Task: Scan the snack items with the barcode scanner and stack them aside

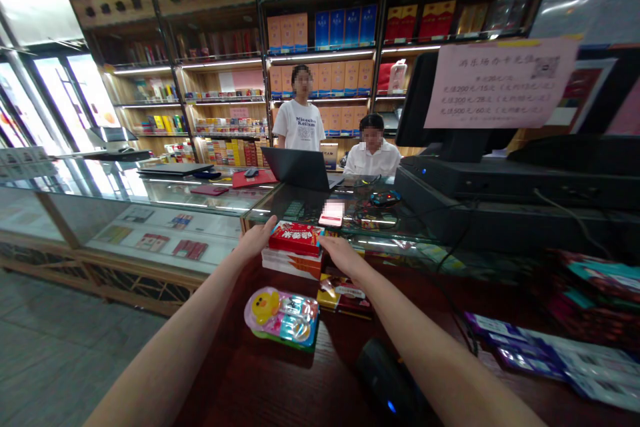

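Both arms reach forward over the dark wooden counter. At the left end of a red box (296,237) is my left hand (256,240), its fingers against the box's side. My right hand (343,255) presses on the box's right end. The red box lies on top of a stack of white and orange boxes (291,263). Just right of the stack, partly under my right hand, are yellow and brown packs (345,295). Nearer to me lies a colourful blister pack with a yellow duck (283,317).
A black scanner (393,380) with a blue light stands near the front. Purple packets (555,353) lie at right, below a monitor (425,103). Behind the glass counter are a laptop (303,168), a standing person (301,120) and a seated person (373,157). A phone (331,213) lies beyond the boxes.
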Motion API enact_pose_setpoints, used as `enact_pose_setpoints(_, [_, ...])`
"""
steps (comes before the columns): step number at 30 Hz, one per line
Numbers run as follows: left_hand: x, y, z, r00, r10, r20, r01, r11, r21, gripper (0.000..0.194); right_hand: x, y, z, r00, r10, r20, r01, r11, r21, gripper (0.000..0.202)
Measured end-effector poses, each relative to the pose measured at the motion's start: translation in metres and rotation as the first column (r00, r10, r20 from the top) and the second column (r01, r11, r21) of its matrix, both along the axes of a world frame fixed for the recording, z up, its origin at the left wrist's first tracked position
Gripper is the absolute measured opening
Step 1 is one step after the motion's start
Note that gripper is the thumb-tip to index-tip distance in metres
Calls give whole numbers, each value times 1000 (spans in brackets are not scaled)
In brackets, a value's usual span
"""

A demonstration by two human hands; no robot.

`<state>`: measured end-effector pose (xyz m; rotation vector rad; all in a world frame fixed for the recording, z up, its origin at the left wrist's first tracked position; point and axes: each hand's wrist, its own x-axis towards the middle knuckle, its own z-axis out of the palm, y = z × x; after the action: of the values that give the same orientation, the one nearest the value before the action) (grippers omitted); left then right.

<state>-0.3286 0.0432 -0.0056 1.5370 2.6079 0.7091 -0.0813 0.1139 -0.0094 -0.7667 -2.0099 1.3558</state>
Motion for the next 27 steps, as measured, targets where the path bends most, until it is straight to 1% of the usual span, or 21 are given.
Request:
enact_pose_setpoints(5, [1,0,0,997,25,70,-22,999,-45,66,-1,2,-2,1000,9,-10,-9,1000,9,46])
enact_pose_setpoints(9, [2,0,1,994,30,104,-24,998,-55,65,-2,5,-5,999,19,-25,-19,1000,18,44])
enact_pose_setpoints(13, [4,-1,2,991,33,128,-26,998,-61,68,-3,6,-6,999,22,-26,-22,1000,9,45])
enact_pose_setpoints(27, [11,-3,7,992,48,114,-42,998,-52,67,-1,2,-3,1000,-6,2,6,1000,-14,43])
